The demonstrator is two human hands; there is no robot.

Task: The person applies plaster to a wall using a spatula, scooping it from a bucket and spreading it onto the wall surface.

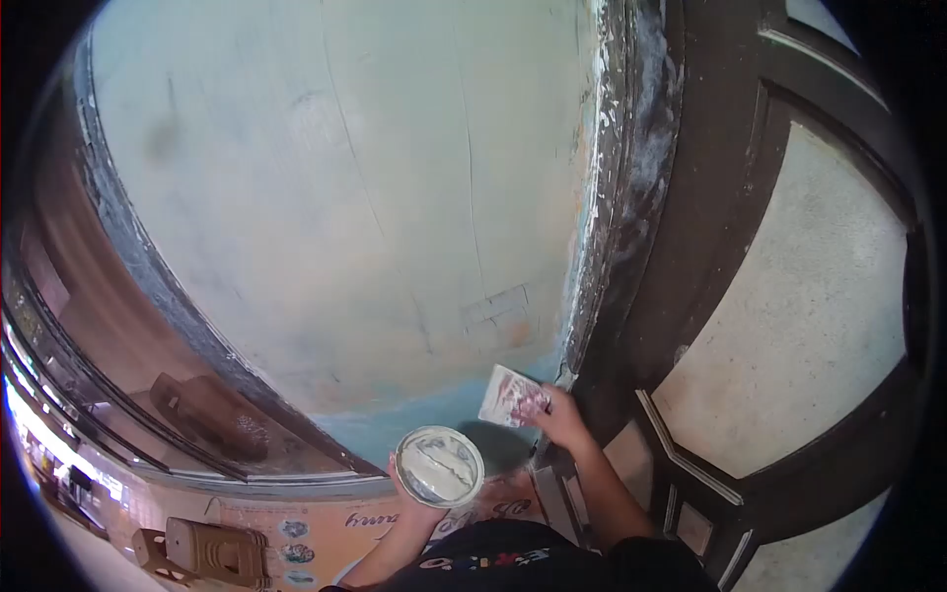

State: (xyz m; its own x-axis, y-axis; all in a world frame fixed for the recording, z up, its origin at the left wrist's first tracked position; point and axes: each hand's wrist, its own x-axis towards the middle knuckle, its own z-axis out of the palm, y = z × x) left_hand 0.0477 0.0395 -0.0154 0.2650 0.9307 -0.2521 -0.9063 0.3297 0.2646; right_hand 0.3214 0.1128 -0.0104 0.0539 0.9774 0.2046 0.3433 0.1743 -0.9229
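Lower centre of frame: round paste tub (480,474), cupped in your left grip (420,508); tilting could spill paste (441,468). Just right: smeared flat spreader (506,391), pinched in your right grip (559,415); a loosened pinch could drop it.

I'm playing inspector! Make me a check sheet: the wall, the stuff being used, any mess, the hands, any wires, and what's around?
Surface: pale greenish wall, with thin dark lines and a bluer patch low down.
Job's things: round tub of whitish paste; flat, squarish pale piece with reddish marks.
Clutter: brown seats, lower left.
Hands: left hand holds the tub; right hand grips the flat piece.
Cables: nothing seen.
Surroundings: dark frame with pale panels at right; printed banner near the bottom.
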